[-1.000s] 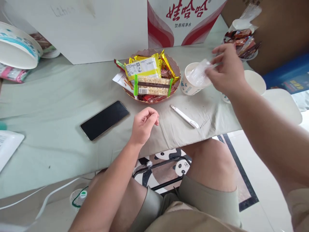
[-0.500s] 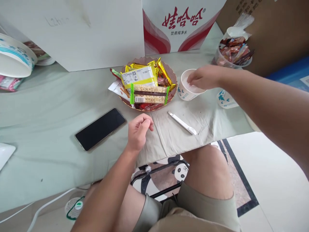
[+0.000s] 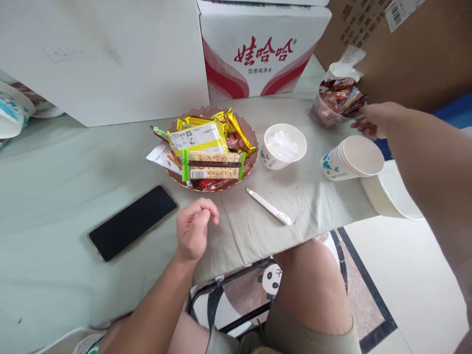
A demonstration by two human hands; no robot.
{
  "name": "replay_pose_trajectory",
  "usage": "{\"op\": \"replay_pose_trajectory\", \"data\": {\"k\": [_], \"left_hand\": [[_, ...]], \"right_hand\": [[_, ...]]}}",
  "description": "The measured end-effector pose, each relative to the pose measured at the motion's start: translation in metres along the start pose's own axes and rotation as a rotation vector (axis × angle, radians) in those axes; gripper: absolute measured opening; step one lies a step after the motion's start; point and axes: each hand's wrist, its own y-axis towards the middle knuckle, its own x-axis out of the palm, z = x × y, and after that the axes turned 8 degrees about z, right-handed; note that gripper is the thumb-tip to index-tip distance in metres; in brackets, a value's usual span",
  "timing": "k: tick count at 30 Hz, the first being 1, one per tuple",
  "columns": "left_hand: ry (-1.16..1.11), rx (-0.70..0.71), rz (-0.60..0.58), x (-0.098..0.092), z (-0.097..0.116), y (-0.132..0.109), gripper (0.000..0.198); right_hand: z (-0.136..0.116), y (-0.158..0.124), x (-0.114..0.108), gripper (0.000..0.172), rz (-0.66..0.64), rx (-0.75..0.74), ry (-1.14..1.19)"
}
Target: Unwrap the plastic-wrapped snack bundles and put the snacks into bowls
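Note:
My left hand (image 3: 193,228) rests at the table's front in a loose fist, with nothing visible in it. It lies between a black phone (image 3: 133,222) and a white utility knife (image 3: 269,206). My right hand (image 3: 374,119) is stretched to the back right, fingers loosely bent and apart, at the right side of a clear tub of wrapped snacks (image 3: 339,98). Whether the fingertips touch the tub I cannot tell. A paper cup (image 3: 271,161) holding crumpled clear plastic stands right of a scalloped brown plate (image 3: 254,142) heaped with wrapped snacks, a green-ended cracker pack (image 3: 214,164) on top.
Stacked paper cups (image 3: 350,158) lie tilted near the right edge, beside a white bin (image 3: 391,196). White cartons (image 3: 258,59) line the back; a brown carton (image 3: 416,64) stands at the right. More paper cups (image 3: 13,108) lie at the far left.
My right hand has left the paper cup and moved right to the snack tub. Clear plastic now shows inside the cup. My left hand keeps its fist; the view has shifted.

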Motion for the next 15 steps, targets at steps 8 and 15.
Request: {"op": "replay_pose_trajectory", "data": {"k": [8, 15], "left_hand": [[-0.088, 0.111, -0.067, 0.009, 0.002, 0.003, 0.022], [-0.093, 0.140, -0.101, 0.013, 0.012, 0.000, 0.024]], "right_hand": [[0.000, 0.021, 0.011, 0.029, 0.171, 0.284, 0.121], [0.017, 0.039, 0.013, 0.032, 0.243, 0.249, 0.134]]}}
